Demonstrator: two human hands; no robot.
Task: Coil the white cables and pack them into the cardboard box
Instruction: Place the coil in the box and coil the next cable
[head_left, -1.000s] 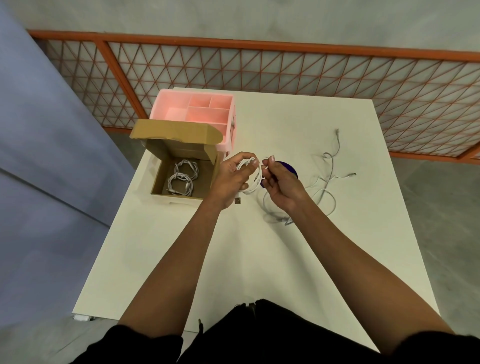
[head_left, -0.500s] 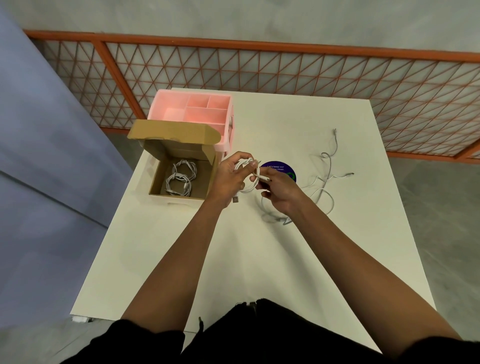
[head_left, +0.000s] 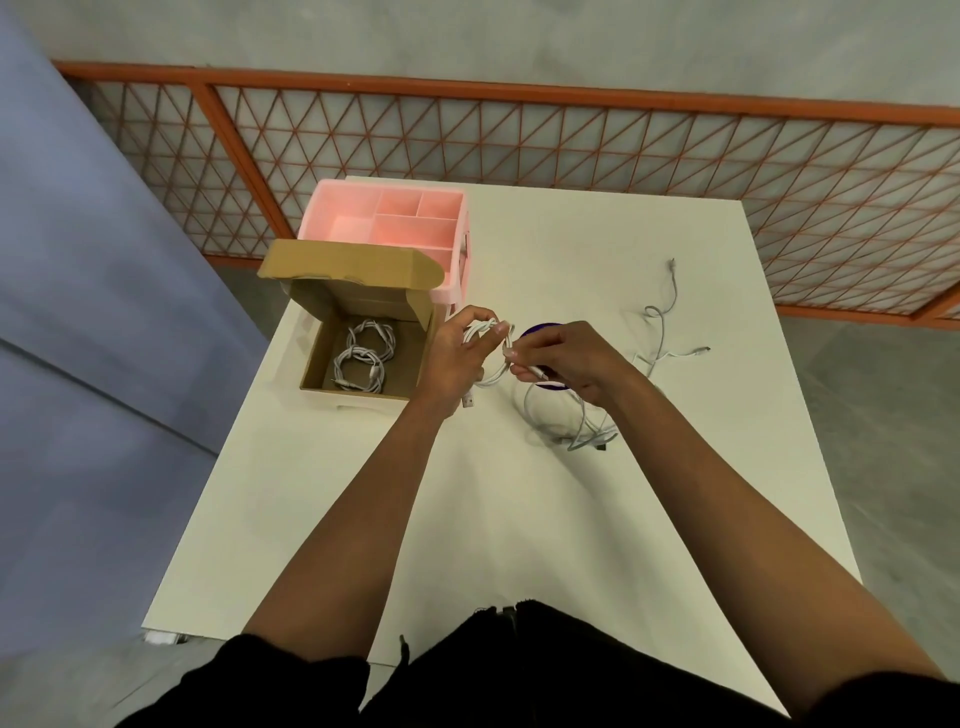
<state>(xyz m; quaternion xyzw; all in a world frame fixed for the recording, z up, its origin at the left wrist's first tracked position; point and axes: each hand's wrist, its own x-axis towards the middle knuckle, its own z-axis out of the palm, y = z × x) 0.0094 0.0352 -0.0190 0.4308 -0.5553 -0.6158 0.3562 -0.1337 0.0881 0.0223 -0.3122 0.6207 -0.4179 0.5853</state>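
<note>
A white surface (head_left: 467, 519) stands on a grey concrete floor, with a blue panel to the left. At its near edge is the person's black clothing (head_left: 519, 665), and both bare forearms reach forward over the middle. The left hand (head_left: 457, 358) has its grip curled round a small white cable coil (head_left: 485, 332), with thumb and fingertips closed on the top of the loops and a plug end hanging below the palm. The right hand (head_left: 566, 358), just beside it, has its grip pinched together on the coil's other plug end, thumb against forefinger, so the coil sits between the two hands and above the surface. Under the right wrist a loose cable (head_left: 550, 426) lies in an open loop. A purple disc (head_left: 540, 328) shows behind the hands, and further loose cables (head_left: 660, 332) trail off to the right. Left of the hands is the open cardboard box (head_left: 311, 358), holding two coiled cables (head_left: 363, 353). A pink tray (head_left: 384, 218) sits behind it, before an orange lattice railing (head_left: 571, 145).
</note>
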